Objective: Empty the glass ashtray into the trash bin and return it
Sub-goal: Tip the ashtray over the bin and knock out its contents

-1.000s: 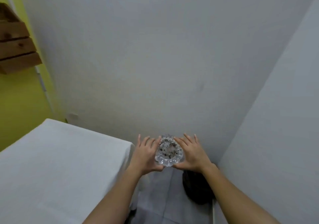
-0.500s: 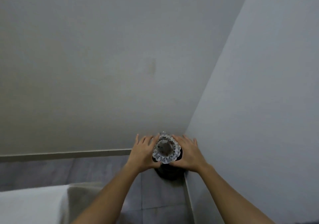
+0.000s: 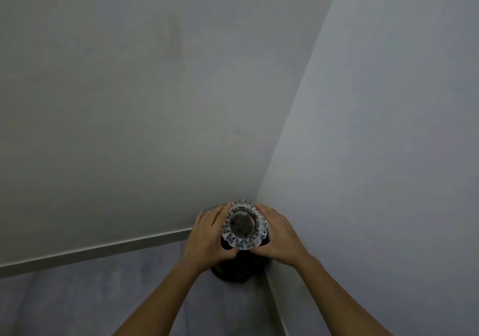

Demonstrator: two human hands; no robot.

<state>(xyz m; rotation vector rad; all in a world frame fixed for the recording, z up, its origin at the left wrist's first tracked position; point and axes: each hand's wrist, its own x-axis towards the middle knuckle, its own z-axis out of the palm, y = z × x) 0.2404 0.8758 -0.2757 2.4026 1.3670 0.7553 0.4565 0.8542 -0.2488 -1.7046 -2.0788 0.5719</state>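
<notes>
Low in the middle of the frame, the glass ashtray [image 3: 244, 224] is carried between both hands, its mouth facing up toward the camera, with dark specks of ash and debris visible in the round bowl. The left hand [image 3: 207, 234] presses against its left wall and the right hand [image 3: 278, 234] against its right wall; each grip is closed on the cut-glass rim, fingers curved round the far side and thumbs meeting at the near edge. Directly beneath the ashtray, in the corner where the two grey walls meet, stands the dark trash bin [image 3: 237, 268]; only its near wall and lower body show below the hands, and its opening is hidden by the ashtray and palms. That stacking is what the coming move depends on: the ashtray appears to sit over the bin's mouth and apart from it, so the contents should fall in once the dish is tipped. Being round, it has no long axis to favour, and both hands are equally close, so a tilt away from the camera, toward the corner, looks the simplest. The grey floor [image 3: 90, 297] lies to the lower left.
</notes>
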